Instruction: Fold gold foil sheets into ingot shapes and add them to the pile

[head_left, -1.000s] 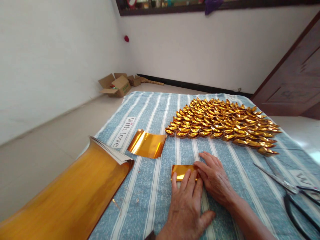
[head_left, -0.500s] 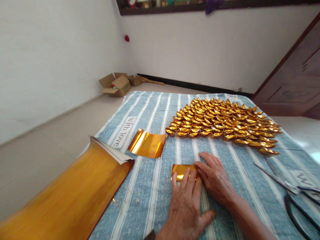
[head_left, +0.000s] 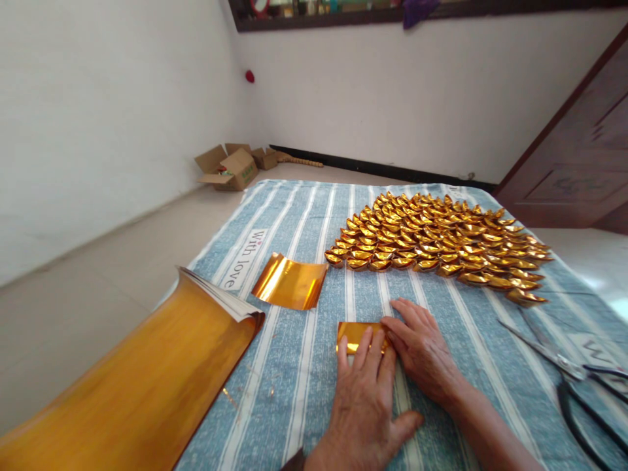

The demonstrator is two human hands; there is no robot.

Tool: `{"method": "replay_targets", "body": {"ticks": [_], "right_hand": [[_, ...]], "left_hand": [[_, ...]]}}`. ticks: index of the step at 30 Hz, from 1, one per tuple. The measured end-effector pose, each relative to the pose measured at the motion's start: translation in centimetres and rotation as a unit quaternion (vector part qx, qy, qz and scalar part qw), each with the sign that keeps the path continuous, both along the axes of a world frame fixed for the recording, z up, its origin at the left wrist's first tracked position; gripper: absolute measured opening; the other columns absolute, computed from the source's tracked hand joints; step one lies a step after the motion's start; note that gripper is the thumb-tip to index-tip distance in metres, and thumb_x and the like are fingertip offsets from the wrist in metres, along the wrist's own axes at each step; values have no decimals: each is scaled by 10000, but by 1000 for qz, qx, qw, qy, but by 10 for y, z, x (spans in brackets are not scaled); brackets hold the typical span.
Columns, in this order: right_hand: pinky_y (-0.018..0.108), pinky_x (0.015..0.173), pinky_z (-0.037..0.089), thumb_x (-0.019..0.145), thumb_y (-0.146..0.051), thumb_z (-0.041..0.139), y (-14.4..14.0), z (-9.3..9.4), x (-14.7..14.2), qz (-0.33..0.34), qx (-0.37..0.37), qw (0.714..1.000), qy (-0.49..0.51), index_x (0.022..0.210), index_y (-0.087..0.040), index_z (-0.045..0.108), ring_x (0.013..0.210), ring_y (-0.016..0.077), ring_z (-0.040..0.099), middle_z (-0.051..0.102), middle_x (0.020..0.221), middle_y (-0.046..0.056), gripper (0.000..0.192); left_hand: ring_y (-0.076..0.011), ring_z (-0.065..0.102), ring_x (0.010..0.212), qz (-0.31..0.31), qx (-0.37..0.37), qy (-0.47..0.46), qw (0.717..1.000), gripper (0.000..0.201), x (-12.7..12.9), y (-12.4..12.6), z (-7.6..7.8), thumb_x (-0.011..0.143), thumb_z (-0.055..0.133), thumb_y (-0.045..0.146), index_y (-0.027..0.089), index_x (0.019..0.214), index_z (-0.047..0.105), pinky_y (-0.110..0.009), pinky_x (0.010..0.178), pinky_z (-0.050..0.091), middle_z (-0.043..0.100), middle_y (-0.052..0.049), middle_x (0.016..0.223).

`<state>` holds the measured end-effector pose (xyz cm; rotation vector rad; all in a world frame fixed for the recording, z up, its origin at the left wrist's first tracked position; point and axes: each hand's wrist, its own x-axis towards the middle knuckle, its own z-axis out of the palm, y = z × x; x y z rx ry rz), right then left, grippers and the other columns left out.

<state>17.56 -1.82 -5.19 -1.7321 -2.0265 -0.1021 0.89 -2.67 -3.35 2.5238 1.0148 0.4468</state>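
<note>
Many folded gold ingots (head_left: 432,245) lie beyond the fingers (head_left: 366,347); both hands, left hand (head_left: 366,405) and right hand (head_left: 422,350), press flat and open on one half-folded gold sheet (head_left: 356,335), with more sheets (head_left: 289,282) left

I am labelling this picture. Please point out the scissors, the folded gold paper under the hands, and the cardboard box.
scissors (head_left: 572,371): head view, pivot.
folded gold paper (head_left: 351,334): head view, exposed left part.
cardboard box (head_left: 239,169): head view, front side.

Bare striped cloth (head_left: 304,353) lies open between foil stack (head_left: 147,379) and scissors (head_left: 564,369) (seemingly flat).
</note>
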Motion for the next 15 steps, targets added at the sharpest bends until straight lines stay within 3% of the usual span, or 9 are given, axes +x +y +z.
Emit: {"method": "replay_targets", "body": {"ticks": [15], "right_hand": [[500,968,441,924,-177,456,-4,-6,3,22,38,997,-59,1105,-210,658,1204,319,488,578,1228,152,273]], "left_hand": [[-388,313,1396,6,-27,7,1000,871,-1,-1,2,768,673,588,139,1450,369,-692,1104,211,373,-176,1505]]}}
